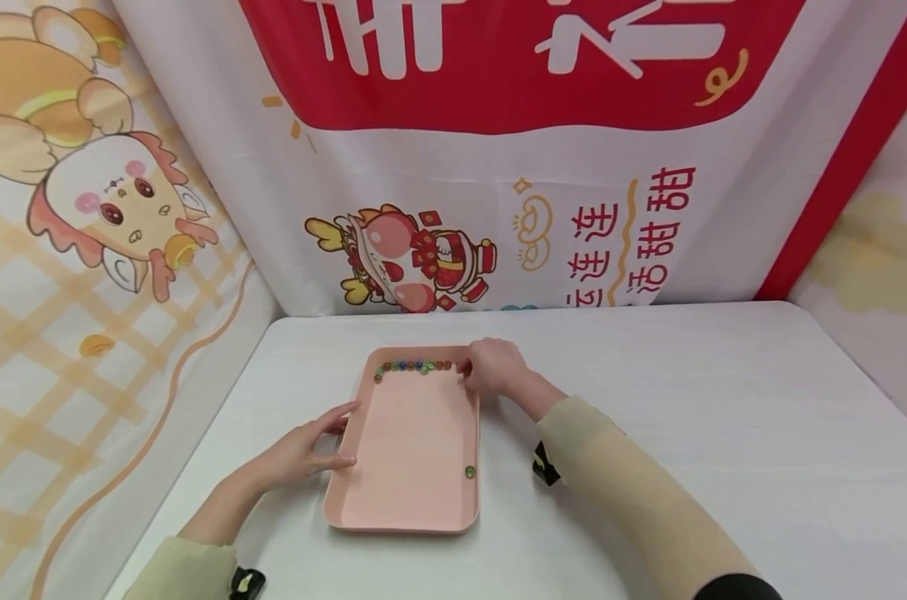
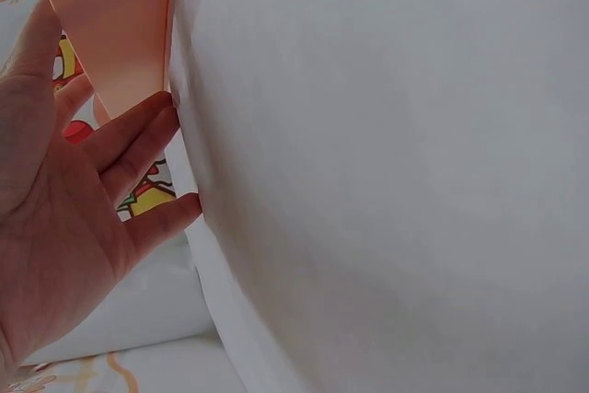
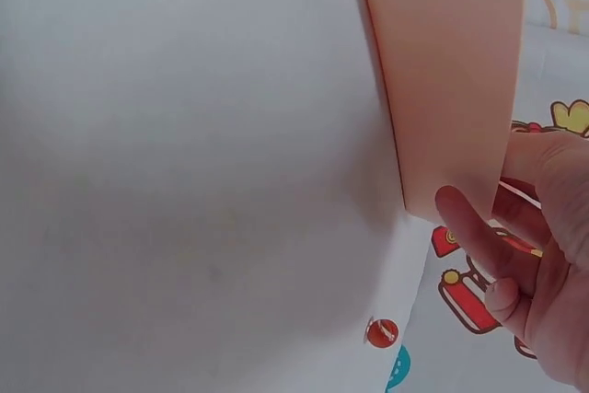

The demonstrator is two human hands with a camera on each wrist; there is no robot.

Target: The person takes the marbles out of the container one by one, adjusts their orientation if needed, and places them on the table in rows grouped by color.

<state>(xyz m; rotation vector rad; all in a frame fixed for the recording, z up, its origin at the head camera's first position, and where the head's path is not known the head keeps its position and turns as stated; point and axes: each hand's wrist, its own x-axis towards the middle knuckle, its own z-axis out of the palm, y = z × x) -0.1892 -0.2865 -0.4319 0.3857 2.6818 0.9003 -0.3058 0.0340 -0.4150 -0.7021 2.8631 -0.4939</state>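
A pink rectangular tray (image 1: 416,442) lies on the white table. Along its far wall runs a row of several small coloured marbles (image 1: 412,366), bending down at the left corner. One green marble (image 1: 470,472) sits apart by the right wall. With thumb and fingers spread, the left hand (image 1: 299,452) touches the tray's left side; the left wrist view shows that hand (image 2: 83,181) with fingertips at the tray's underside edge. The right hand (image 1: 493,367) reaches over the far right corner, fingers bent at the row's end. One right finger (image 3: 474,232) touches the outer wall; the other fingertips are hidden.
Behind the table (image 1: 648,392) hangs a white and red printed cloth (image 1: 453,158). Another printed cloth (image 1: 86,333) covers the left side. A small red round shape (image 3: 382,332) shows near the table's far edge in the right wrist view.
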